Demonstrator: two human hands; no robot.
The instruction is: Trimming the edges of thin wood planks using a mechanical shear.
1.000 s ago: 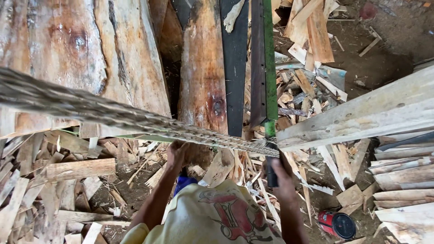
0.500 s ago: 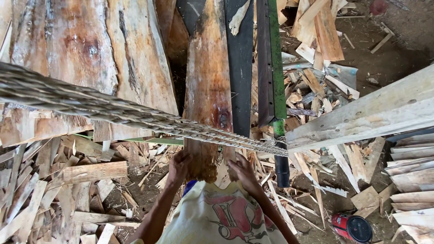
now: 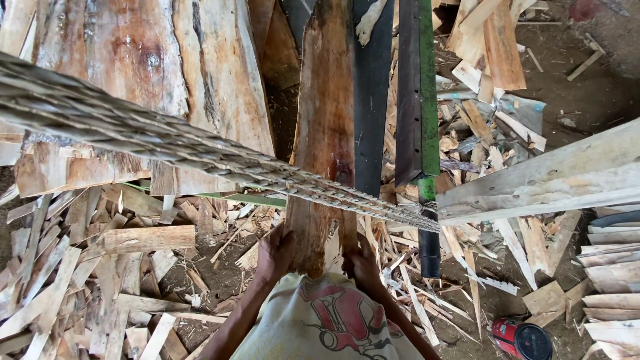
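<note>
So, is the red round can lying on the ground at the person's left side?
No, the red round can lies at the right, beyond the right hand.

Pale cream shirt (image 3: 327, 327), loose and creased, with a red and dark printed graphic across the front. Forearms bare, no sleeves showing past the elbows. Both hands bare: left hand (image 3: 275, 252), right hand (image 3: 363, 267); no gloves.
</note>
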